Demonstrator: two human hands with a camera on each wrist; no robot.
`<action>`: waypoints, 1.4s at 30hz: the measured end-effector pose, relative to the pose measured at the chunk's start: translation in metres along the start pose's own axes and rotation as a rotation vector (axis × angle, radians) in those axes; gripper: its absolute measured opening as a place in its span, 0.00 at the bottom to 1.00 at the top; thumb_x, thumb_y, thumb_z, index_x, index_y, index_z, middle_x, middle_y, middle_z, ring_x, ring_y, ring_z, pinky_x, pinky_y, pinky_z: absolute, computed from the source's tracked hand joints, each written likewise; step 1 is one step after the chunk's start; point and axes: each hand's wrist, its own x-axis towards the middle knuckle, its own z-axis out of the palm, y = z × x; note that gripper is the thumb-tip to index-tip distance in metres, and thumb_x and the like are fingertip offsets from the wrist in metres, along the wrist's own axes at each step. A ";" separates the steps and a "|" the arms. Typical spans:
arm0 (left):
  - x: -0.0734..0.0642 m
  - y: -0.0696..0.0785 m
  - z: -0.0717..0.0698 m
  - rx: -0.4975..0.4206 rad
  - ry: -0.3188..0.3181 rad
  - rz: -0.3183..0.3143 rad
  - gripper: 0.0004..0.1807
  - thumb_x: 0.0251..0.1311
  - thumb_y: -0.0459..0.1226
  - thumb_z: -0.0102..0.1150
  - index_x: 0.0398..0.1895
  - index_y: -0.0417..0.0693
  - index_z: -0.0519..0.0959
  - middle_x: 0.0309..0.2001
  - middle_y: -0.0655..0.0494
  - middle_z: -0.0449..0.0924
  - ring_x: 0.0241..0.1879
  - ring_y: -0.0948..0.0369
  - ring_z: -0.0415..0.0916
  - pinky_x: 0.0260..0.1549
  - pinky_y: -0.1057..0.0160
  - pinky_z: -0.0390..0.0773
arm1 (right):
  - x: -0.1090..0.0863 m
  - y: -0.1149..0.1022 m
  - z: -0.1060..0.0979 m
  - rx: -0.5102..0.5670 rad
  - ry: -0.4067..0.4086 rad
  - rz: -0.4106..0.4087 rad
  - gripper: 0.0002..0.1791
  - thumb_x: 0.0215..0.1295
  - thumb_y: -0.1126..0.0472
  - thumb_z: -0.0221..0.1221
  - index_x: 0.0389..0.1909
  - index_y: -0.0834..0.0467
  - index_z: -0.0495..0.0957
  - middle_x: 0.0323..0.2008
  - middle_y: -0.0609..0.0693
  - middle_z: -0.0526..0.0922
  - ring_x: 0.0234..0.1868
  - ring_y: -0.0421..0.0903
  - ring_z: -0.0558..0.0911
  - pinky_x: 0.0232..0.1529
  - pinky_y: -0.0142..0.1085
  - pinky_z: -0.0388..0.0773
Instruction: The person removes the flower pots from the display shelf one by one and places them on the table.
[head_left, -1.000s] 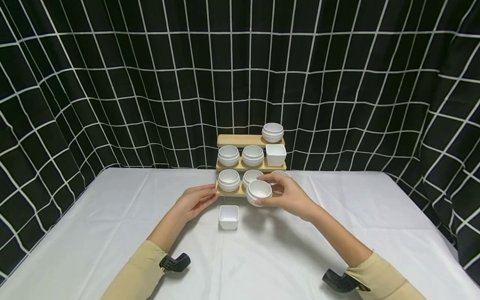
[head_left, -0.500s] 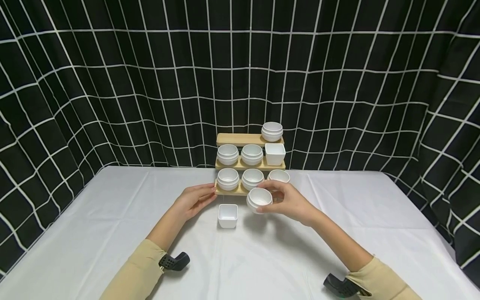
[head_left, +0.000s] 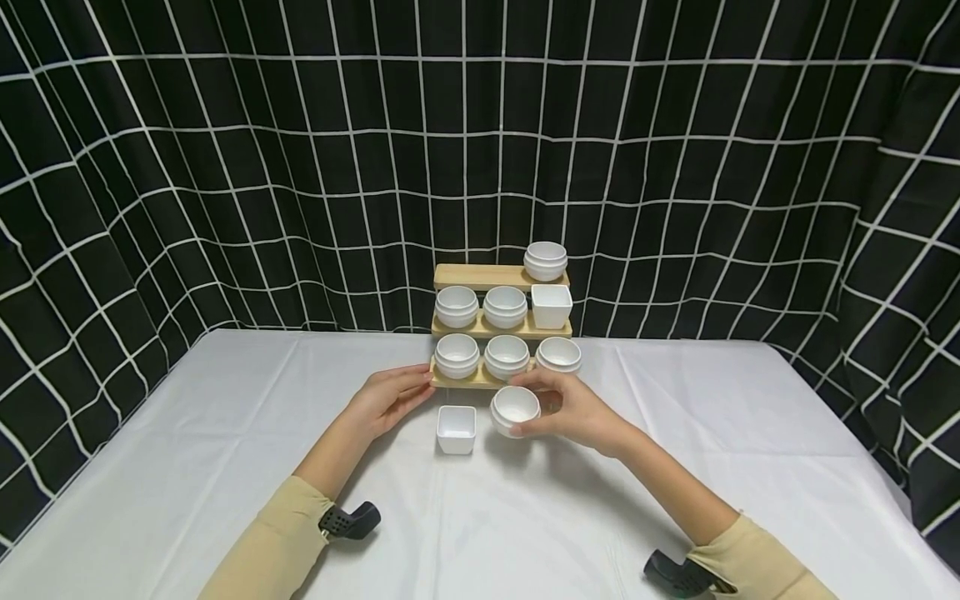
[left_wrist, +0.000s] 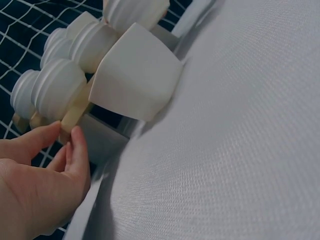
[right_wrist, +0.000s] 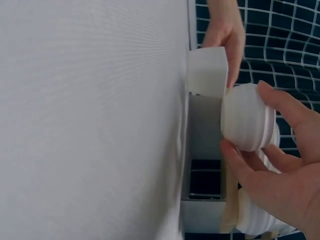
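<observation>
My right hand (head_left: 573, 411) grips a small round white bowl (head_left: 516, 408) between thumb and fingers, in front of the stand's lowest tier. The right wrist view shows that bowl (right_wrist: 246, 117) held above the tablecloth. With thumb and forefinger, my left hand (left_wrist: 47, 175) pinches the left end of the lowest board of a three-tier wooden stand (head_left: 472, 380). Round white bowls fill that tier, one of them (head_left: 457, 357) closest to my left hand. On the white cloth just before the stand sits a square white bowl (head_left: 456, 430).
The middle tier bears two round bowls (head_left: 457, 307) and a square bowl (head_left: 551, 307). One round bowl (head_left: 545, 261) stands at the right of the top board (head_left: 480, 276). Behind the table hangs a black curtain (head_left: 337, 167) with white grid lines.
My right hand has drawn the round bowl down and toward me, away from the lowest tier, baring the bowls behind it. The left hand stays at the stand's end.
</observation>
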 end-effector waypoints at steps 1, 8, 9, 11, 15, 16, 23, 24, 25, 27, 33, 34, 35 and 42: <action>0.000 0.000 0.000 0.000 0.004 -0.001 0.26 0.74 0.21 0.53 0.73 0.21 0.65 0.43 0.47 0.84 0.39 0.65 0.86 0.53 0.70 0.89 | 0.000 0.001 0.000 0.001 -0.007 -0.002 0.33 0.56 0.69 0.77 0.62 0.70 0.78 0.56 0.62 0.84 0.51 0.48 0.85 0.51 0.30 0.85; 0.000 0.000 0.001 0.008 0.022 -0.009 0.26 0.74 0.22 0.54 0.73 0.22 0.66 0.46 0.45 0.84 0.39 0.65 0.86 0.53 0.69 0.89 | 0.000 0.008 0.001 0.005 -0.039 0.012 0.32 0.55 0.70 0.77 0.61 0.70 0.78 0.54 0.60 0.85 0.50 0.46 0.84 0.50 0.30 0.85; 0.000 0.000 0.001 0.009 0.022 -0.010 0.26 0.74 0.22 0.54 0.73 0.22 0.66 0.46 0.45 0.84 0.39 0.65 0.86 0.53 0.69 0.89 | 0.000 0.008 0.001 0.001 -0.044 0.013 0.32 0.55 0.69 0.77 0.61 0.70 0.78 0.54 0.60 0.85 0.50 0.46 0.84 0.51 0.30 0.84; 0.000 0.000 0.000 0.009 0.023 -0.010 0.26 0.74 0.22 0.54 0.73 0.23 0.66 0.46 0.45 0.84 0.39 0.65 0.86 0.54 0.69 0.89 | 0.001 0.009 0.001 -0.008 -0.052 0.019 0.32 0.56 0.69 0.77 0.61 0.69 0.79 0.54 0.60 0.85 0.50 0.46 0.84 0.52 0.31 0.83; 0.000 0.001 0.000 0.008 0.022 -0.010 0.26 0.74 0.22 0.54 0.73 0.22 0.66 0.46 0.46 0.84 0.39 0.65 0.86 0.54 0.69 0.89 | 0.001 0.011 0.000 -0.020 -0.074 0.034 0.32 0.56 0.68 0.77 0.62 0.69 0.78 0.54 0.59 0.85 0.48 0.46 0.84 0.51 0.30 0.82; 0.000 0.001 -0.001 0.009 0.021 -0.010 0.26 0.74 0.22 0.54 0.73 0.22 0.65 0.45 0.46 0.84 0.39 0.65 0.86 0.54 0.69 0.89 | 0.001 0.012 0.000 -0.020 -0.078 0.039 0.32 0.56 0.67 0.77 0.62 0.69 0.78 0.54 0.59 0.84 0.48 0.46 0.84 0.50 0.30 0.82; -0.001 0.002 0.000 0.012 0.020 -0.015 0.26 0.74 0.22 0.54 0.73 0.23 0.66 0.45 0.46 0.84 0.39 0.65 0.86 0.54 0.69 0.89 | 0.002 0.016 0.002 -0.003 -0.092 0.034 0.33 0.56 0.68 0.77 0.62 0.70 0.78 0.56 0.62 0.84 0.47 0.46 0.84 0.50 0.29 0.83; -0.002 0.002 0.000 0.012 0.020 -0.015 0.26 0.74 0.22 0.54 0.73 0.23 0.66 0.46 0.46 0.84 0.39 0.65 0.86 0.54 0.69 0.89 | 0.002 0.017 0.002 -0.005 -0.093 0.037 0.32 0.55 0.69 0.77 0.62 0.70 0.79 0.56 0.63 0.84 0.46 0.46 0.84 0.49 0.29 0.83; -0.002 0.002 0.001 0.012 0.020 -0.015 0.26 0.74 0.22 0.54 0.73 0.23 0.65 0.47 0.45 0.83 0.39 0.65 0.86 0.54 0.69 0.89 | 0.002 0.018 0.002 -0.006 -0.093 0.040 0.32 0.55 0.69 0.77 0.62 0.70 0.79 0.57 0.63 0.84 0.46 0.47 0.84 0.49 0.28 0.83; -0.003 0.002 0.001 0.010 0.019 -0.016 0.26 0.75 0.22 0.54 0.73 0.23 0.65 0.48 0.45 0.83 0.40 0.65 0.86 0.54 0.69 0.89 | 0.002 0.018 0.003 -0.008 -0.098 0.044 0.33 0.55 0.69 0.77 0.62 0.70 0.79 0.58 0.64 0.83 0.45 0.47 0.85 0.48 0.28 0.83; -0.002 0.002 0.002 0.001 0.018 -0.019 0.26 0.74 0.22 0.53 0.73 0.23 0.66 0.47 0.45 0.83 0.39 0.65 0.86 0.54 0.69 0.89 | 0.002 0.020 0.004 -0.014 -0.110 0.053 0.33 0.54 0.69 0.77 0.62 0.70 0.78 0.58 0.65 0.83 0.43 0.47 0.85 0.46 0.27 0.82; -0.002 0.001 0.002 0.001 0.018 -0.018 0.26 0.74 0.22 0.54 0.73 0.23 0.66 0.47 0.45 0.83 0.39 0.65 0.86 0.54 0.69 0.89 | 0.002 0.020 0.004 -0.015 -0.109 0.055 0.33 0.54 0.69 0.77 0.62 0.70 0.78 0.58 0.65 0.83 0.43 0.47 0.85 0.46 0.27 0.82; -0.002 0.001 0.002 0.002 0.016 -0.018 0.26 0.74 0.22 0.54 0.73 0.23 0.66 0.47 0.45 0.83 0.39 0.65 0.86 0.54 0.69 0.89 | 0.002 0.021 0.005 -0.013 -0.109 0.055 0.33 0.54 0.69 0.77 0.62 0.70 0.78 0.58 0.65 0.83 0.43 0.47 0.85 0.46 0.27 0.82; -0.002 0.001 0.002 0.006 0.015 -0.013 0.26 0.74 0.21 0.54 0.73 0.23 0.66 0.46 0.46 0.83 0.39 0.65 0.86 0.54 0.69 0.89 | 0.001 0.021 0.006 0.002 -0.105 0.059 0.33 0.53 0.70 0.76 0.62 0.71 0.78 0.57 0.66 0.82 0.43 0.47 0.85 0.47 0.27 0.82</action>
